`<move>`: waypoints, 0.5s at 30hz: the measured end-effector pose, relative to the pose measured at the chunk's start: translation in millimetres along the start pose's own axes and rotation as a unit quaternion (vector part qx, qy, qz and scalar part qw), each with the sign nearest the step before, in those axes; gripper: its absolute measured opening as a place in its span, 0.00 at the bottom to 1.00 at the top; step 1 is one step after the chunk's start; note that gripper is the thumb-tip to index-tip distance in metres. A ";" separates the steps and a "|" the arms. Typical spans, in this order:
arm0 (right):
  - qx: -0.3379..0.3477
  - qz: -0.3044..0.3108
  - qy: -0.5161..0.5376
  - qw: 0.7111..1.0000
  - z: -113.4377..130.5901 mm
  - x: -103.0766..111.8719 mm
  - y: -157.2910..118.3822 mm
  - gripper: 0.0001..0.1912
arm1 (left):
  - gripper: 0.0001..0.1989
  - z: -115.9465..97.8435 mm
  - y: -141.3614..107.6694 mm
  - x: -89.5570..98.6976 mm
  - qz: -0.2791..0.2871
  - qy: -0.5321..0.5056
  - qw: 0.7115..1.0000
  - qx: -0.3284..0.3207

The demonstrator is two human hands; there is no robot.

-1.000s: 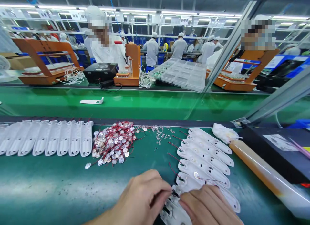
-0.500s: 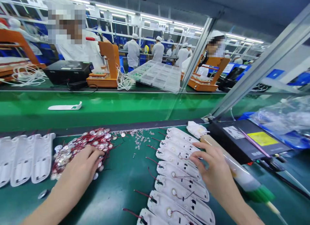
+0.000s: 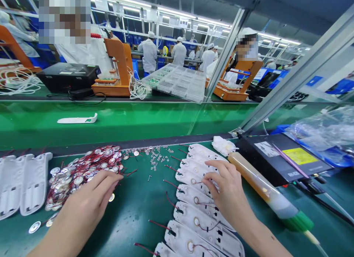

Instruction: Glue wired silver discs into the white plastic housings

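Observation:
My left hand (image 3: 91, 198) is pinched at the right edge of a heap of round metal discs with red wires (image 3: 83, 168). Thin red wires (image 3: 130, 172) stick out from its fingertips, and one disc (image 3: 111, 197) shows just below them. My right hand (image 3: 228, 192) reaches over a row of white plastic housings (image 3: 185, 231). Its thumb and index finger close on a thin wire running from a disc (image 3: 193, 181) in one housing. Other housings hold similar discs, with red leads trailing off their left ends.
Small clear parts (image 3: 159, 155) lie scattered behind the middle. More white housings (image 3: 34, 183) stand at far left. A glue syringe (image 3: 271, 194) and a black box (image 3: 279, 157) lie at right. Beyond runs a green belt (image 3: 155, 120) carrying a white strip (image 3: 77, 120); co-workers are behind.
My left hand has moved rightward relative to the heap, and red wires now show at its fingertips. My right hand stays at the same housing. The whole view has shifted slightly.

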State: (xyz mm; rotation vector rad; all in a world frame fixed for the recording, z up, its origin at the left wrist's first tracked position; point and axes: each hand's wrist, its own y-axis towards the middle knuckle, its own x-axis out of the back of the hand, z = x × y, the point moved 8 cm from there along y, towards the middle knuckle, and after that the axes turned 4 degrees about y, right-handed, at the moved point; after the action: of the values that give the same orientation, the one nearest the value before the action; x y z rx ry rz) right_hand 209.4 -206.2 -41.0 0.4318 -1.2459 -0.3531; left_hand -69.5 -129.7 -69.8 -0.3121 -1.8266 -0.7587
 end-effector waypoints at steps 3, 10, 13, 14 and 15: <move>-0.008 0.013 0.014 1.000 -0.3 -0.6 -0.8 0.09 | 0.13 -2.4 1.6 3.4 -0.005 -0.015 1.000 0.004; 0.032 0.066 0.019 0.997 2.9 -12.1 -1.2 0.19 | 0.13 -9.0 10.9 21.2 -0.034 -0.035 0.999 0.013; 0.055 0.085 -0.003 0.995 4.0 -20.0 0.2 0.19 | 0.12 -14.5 14.9 30.4 -0.053 -0.057 0.997 0.014; 0.060 0.092 -0.005 0.994 5.7 -20.5 1.2 0.18 | 0.12 -18.0 15.9 32.4 -0.055 -0.069 0.996 0.017; 0.065 0.089 -0.002 0.994 8.8 -17.6 2.9 0.17 | 0.10 -23.1 16.7 33.4 -0.052 -0.089 0.995 0.018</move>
State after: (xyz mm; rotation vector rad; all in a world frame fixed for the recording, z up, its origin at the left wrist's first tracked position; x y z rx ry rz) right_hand 196.0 -196.3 -51.8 0.4275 -1.3060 -0.1214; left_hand -56.0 -136.3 -28.5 -0.2702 -2.0351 -0.7882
